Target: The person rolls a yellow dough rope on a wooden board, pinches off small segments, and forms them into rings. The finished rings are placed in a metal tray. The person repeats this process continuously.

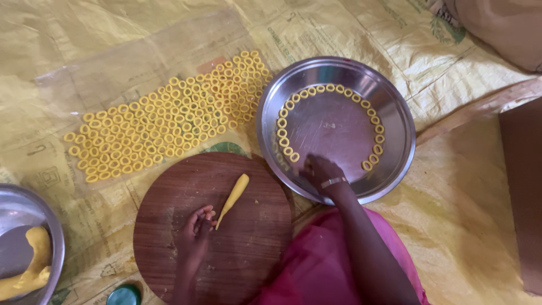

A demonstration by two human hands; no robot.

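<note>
My round board (248,237) is dark wood, matt and grained. The plate (389,164) is shiny smooth metal. Dough rings (169,127) look soft and matt on clear glossy plastic film (113,73) over woven yellow sacking (463,214).

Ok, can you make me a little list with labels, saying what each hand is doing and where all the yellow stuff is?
left hand: rests on the round wooden board, fingertips at the end of a yellow dough roll
right hand: reaches into the steel plate, at its near edge
plate: small yellow dough rings line the inside in a curve, gap at the near side
plastic sheet: many more rings in rows
steel bowl: far left, holds a dough lump
floor: yellow woven sacking
</note>
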